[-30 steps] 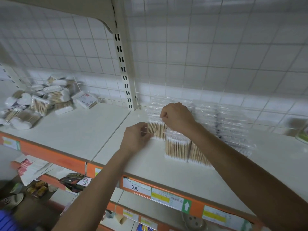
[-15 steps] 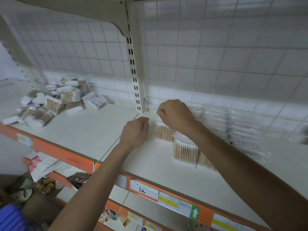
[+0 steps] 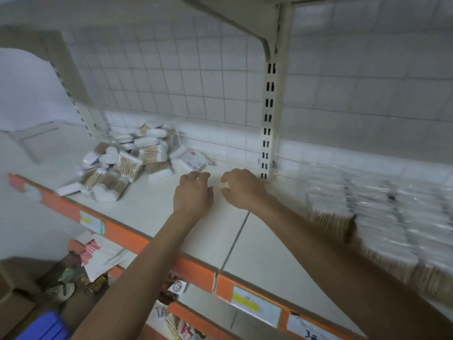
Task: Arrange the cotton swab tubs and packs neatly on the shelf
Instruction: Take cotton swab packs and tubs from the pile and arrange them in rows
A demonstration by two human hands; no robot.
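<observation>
We note the loose heap of swab tubs and packs (image 3: 127, 165) at the left rear of the white shelf (image 3: 147, 212): clear plastic, pale wooden sticks, white cotton tips, with a heart-shaped tub (image 3: 107, 193) at the front. The tidy row of clear packs (image 3: 367, 217) stands on the right, heavily blurred.

The left hand (image 3: 193, 195) and right hand (image 3: 241, 190) hover side by side over bare shelf between heap and row, fingers loosely curled, holding nothing.

A second ago both hands were at the row, the right pinching a pack's top; they have since left it and moved leftward (the view swung with them).

The yellow-and-white labels (image 3: 255, 306) on the orange front rail (image 3: 127, 231) are unreadable, save a handwritten "3" (image 3: 311, 334).
</observation>
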